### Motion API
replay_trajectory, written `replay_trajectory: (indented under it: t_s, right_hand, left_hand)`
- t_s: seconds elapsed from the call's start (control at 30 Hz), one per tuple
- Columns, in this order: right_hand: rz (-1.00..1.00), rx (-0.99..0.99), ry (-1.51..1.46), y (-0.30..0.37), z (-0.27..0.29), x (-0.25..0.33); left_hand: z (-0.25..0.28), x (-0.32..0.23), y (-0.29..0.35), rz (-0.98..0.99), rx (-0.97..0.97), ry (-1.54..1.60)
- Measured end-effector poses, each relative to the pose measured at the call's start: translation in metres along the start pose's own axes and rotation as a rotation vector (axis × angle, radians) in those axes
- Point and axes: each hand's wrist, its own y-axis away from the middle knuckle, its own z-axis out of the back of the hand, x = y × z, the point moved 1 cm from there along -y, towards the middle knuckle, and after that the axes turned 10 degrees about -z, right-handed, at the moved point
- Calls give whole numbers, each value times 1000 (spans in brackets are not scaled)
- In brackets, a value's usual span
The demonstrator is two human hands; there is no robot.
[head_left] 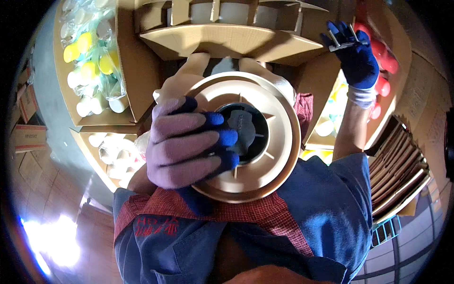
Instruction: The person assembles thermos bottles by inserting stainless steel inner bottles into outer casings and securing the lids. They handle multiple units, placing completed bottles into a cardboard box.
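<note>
My left hand [184, 144], in a pinkish-grey glove with blue fingertips, lies across a round beige ribbed plastic part [279, 137] in front of my chest. Its fingers curl over the part toward the dark hub [246, 130] in the middle; the thumb is hidden. Out at the upper right, my right hand [357, 57], in a glove with a blue palm, is raised beside a carton. A U-shaped metal bracket [344, 46] with two prongs is held in its curled fingers.
Ahead stands a divided cardboard carton [231, 40]. To the left, a carton [135, 71] holds bagged yellow and pale-capped containers [94, 66]. Red-topped containers [388, 64] fill one at right. Folded cardboard sheets [397, 165] stand in a rack at lower right.
</note>
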Motion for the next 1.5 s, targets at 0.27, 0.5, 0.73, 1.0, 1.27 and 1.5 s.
replay_trajectory:
  t_s: [0.27,0.5,0.73,1.0,1.27,1.5]
  right_hand:
    - [65,271,713,34,-217,-80]
    - [176,516,1886,89,-304,-95]
    - [440,818,2471,122,-352,-111]
    - [779,1114,2588,133,-366,-126]
    - [830,1333,2596,132,-364,-124]
    - [846,1467,2657,139,-386,-134]
  left_hand:
    - [3,-57,32,631,-22,445]
    - [15,-124,45,602,-117,369]
    - [26,-164,51,517,-125,641]
    - [25,-176,64,427,-144,784]
    - [20,-172,66,368,-59,810]
    - [4,-71,92,530,142,958]
